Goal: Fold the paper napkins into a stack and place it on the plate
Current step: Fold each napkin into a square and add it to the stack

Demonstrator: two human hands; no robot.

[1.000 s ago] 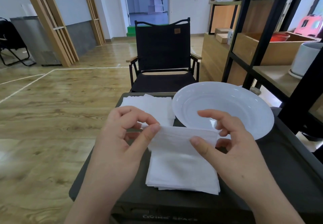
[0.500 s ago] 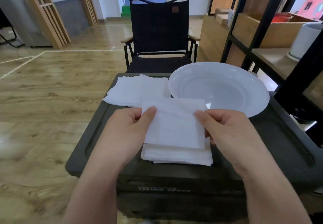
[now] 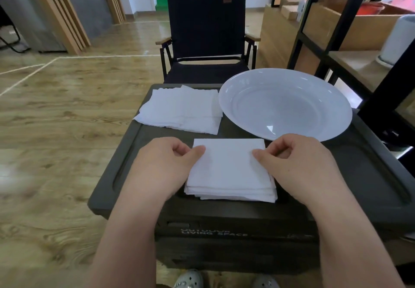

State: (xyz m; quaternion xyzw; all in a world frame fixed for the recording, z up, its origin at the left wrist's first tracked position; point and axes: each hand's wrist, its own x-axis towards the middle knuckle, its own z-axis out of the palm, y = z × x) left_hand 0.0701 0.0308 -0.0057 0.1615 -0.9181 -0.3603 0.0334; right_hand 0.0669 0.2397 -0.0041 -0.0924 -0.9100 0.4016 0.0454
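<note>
- Now the left hand (image 3: 166, 164) and the right hand (image 3: 298, 161) each pinch a side of the folded napkin stack (image 3: 229, 170) between them.
- The plate (image 3: 285, 103) lies just beyond the right hand, the nearer one.

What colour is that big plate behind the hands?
The plate is plain white with no pattern, clearest in the head view.

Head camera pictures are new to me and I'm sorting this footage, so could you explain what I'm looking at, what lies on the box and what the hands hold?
No machine here: a camera worn on a person's head looks down at their two bare hands. The left hand and right hand pinch the top napkin of a folded stack on a dark box lid. Behind lie unfolded napkins and, to their right, a white plate holding nothing yet.
</note>
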